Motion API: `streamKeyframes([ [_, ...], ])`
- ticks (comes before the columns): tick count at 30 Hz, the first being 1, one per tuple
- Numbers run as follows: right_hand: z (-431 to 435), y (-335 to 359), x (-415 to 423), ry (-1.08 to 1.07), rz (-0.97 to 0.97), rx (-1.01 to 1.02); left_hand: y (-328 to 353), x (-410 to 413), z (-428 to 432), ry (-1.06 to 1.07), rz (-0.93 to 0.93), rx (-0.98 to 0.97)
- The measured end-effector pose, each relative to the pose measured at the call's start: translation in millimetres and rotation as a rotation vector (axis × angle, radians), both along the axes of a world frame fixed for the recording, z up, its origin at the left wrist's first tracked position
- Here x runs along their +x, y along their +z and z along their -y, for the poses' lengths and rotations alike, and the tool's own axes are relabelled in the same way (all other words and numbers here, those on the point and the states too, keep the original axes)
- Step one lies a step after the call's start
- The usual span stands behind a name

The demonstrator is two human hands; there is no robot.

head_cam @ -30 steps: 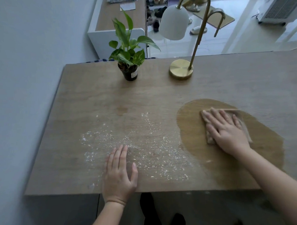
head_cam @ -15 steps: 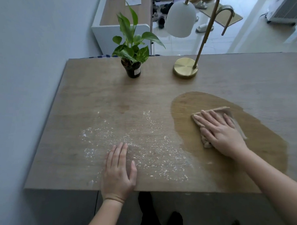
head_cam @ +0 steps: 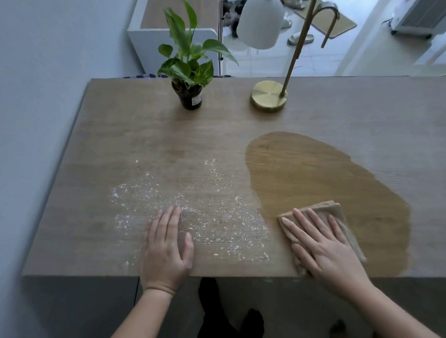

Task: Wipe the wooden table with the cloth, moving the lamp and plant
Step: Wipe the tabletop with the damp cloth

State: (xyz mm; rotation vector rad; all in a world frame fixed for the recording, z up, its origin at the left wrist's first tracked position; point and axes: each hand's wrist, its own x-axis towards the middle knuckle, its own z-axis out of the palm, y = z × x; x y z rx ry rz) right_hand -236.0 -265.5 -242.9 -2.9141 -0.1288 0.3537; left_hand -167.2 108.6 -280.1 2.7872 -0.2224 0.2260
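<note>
The wooden table [head_cam: 131, 139] carries white crumbs [head_cam: 189, 213] across its front left and a dark wet patch [head_cam: 318, 178] on the right. My right hand [head_cam: 323, 247] presses flat on a folded beige cloth [head_cam: 335, 214] at the patch's front edge, near the table's front rim. Flat beside the crumbs lies my left hand [head_cam: 166, 250], holding nothing, fingers together. At the back stand a small potted plant [head_cam: 190, 65] in a black pot and a brass lamp [head_cam: 268, 95] with a white shade.
A grey wall [head_cam: 27, 109] runs along the table's left side. Beyond the far edge are a white cabinet [head_cam: 156, 35], floor, shoes and a mat. My feet show under the front edge.
My right hand has dragged the cloth from the middle of the wet patch toward me, down to the front edge. The left hand has stayed in place.
</note>
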Motion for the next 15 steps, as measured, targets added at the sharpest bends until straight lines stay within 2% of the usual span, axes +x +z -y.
streamKeyframes([
  [3, 39, 8, -5, -0.032, -0.051, -0.028, -1, -1, 0, 0.000, 0.008, -0.001],
  [7, 2, -3, 68, -0.464, -0.011, 0.002, -2, 0, 0, -0.001, 0.006, -0.022],
  [9, -35, -12, 85, -0.563, 0.010, 0.010, 0, -1, 1, 0.011, -0.020, -0.030],
  [12, -82, -12, 51, -0.346, 0.031, 0.028, 1, -2, 0, 0.026, -0.044, -0.016],
  [15, -70, -11, -9, -0.120, 0.021, 0.009, 5, -3, 0, 0.032, -0.049, -0.029],
])
